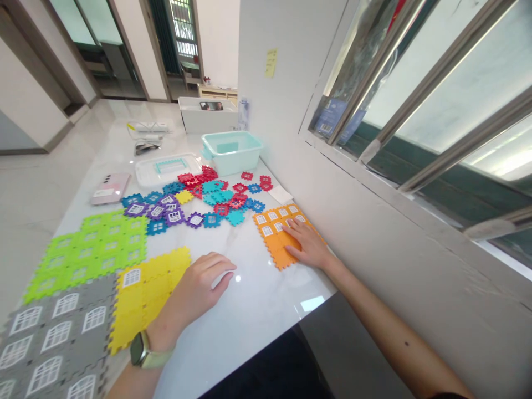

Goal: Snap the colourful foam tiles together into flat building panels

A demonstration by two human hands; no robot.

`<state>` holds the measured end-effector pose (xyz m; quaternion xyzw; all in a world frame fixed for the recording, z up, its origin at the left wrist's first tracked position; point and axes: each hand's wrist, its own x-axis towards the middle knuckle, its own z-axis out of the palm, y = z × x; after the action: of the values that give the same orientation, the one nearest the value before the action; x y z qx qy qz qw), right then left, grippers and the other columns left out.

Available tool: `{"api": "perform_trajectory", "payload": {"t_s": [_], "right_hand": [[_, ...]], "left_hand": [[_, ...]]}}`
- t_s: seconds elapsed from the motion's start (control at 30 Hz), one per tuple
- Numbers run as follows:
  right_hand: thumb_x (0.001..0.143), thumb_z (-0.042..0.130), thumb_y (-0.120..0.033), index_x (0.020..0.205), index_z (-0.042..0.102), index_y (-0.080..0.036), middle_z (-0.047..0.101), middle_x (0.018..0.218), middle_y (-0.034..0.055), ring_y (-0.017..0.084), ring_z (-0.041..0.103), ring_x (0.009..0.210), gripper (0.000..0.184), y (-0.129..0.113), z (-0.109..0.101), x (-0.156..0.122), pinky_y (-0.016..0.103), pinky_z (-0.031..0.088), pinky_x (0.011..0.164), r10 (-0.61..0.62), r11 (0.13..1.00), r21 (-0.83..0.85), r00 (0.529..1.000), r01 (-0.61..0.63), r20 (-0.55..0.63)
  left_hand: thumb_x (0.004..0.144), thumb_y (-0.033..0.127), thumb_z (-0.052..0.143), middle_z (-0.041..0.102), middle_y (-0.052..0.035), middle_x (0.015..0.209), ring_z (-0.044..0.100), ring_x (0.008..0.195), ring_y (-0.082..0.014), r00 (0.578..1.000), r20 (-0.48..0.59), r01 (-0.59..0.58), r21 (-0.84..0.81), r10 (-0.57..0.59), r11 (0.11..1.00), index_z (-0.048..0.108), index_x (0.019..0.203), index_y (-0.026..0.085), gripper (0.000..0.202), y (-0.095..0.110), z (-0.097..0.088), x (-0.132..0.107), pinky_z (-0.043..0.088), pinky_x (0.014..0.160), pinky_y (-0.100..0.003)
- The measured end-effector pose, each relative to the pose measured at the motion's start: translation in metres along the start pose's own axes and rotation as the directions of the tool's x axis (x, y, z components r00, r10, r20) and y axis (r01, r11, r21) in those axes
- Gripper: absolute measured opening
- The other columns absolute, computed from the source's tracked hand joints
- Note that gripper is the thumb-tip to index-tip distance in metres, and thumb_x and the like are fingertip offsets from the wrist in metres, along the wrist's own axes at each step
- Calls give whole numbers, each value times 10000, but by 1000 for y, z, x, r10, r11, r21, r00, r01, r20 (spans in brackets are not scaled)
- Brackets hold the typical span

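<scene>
My right hand (306,242) lies flat with fingers stretched out on an orange sheet of joined puzzle tiles (277,233) near the table's right edge. My left hand (204,282), with a watch on the wrist, rests on the white table beside a yellow sheet of joined tiles (143,291); its fingers curl loosely, and I cannot make out anything in them. A heap of loose red, blue, teal and purple tiles (211,197) lies beyond both hands.
A green tile sheet (93,249) and a grey one (54,338) lie at the left. Farther back stand a mint tub (233,151), a white lidded box (166,169), a pink phone (110,188) and a white box (208,113). A wall with a window runs along the right.
</scene>
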<state>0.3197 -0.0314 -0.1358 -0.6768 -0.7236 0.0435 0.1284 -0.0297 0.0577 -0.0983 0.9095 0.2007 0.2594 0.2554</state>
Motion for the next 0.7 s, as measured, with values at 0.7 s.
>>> {"api": "perform_trajectory", "payload": {"t_s": [0.7], "right_hand": [[823, 629, -257, 1069, 693, -194, 697, 1135, 103, 263, 625, 1091, 261, -74, 27, 126, 427, 478, 977, -113, 945, 261, 947, 196, -301]], "left_hand": [[870, 109, 532, 684, -31, 861, 649, 866, -189, 953, -174, 253, -6, -250, 967, 663, 882, 208, 165, -22, -7, -4, 526, 821, -352]]}}
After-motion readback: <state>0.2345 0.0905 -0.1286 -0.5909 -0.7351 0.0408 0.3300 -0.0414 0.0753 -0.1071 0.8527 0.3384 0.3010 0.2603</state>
